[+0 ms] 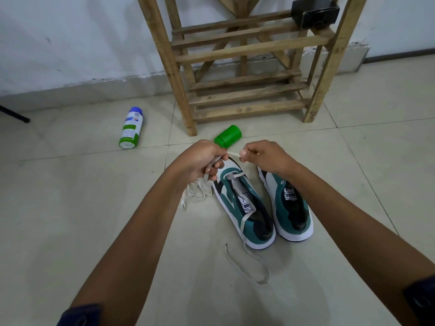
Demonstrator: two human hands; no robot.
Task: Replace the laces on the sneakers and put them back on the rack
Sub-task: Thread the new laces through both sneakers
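left hand (202,161): centre of frame, fingers curled round a white lace (213,164), back of hand to camera
right hand (266,156): just right of the left hand, thumb and forefinger pinching the lace end at the tip
lace: short taut stretch between the two hands; from the left hand it runs down to the front eyelets of the left sneaker, one strand lies along the shoe's opening, over the heel and loops on the floor in the lower centre
left sneaker (244,208): teal, black and white, on the floor below the hands, toe pointing to the top of frame, only the front eyelets threaded
right sneaker (288,208): same colours, just beside the first on its right, toe partly hidden by the right wrist, no lace seen in it
spare lace (197,189): white, bunched on the floor left of the left sneaker, under the left wrist
rack (247,60): wooden slats, top centre of frame, against the wall, beyond the sneakers
box (314,14): black, on the rack's upper shelf, top right
cap (227,137): green, on its side on the floor just above the hands
can (131,128): spray can, blue top, lying on the floor, left of centre
floor (70,208): pale tiles
sleeves (80,316): dark, at bottom corners
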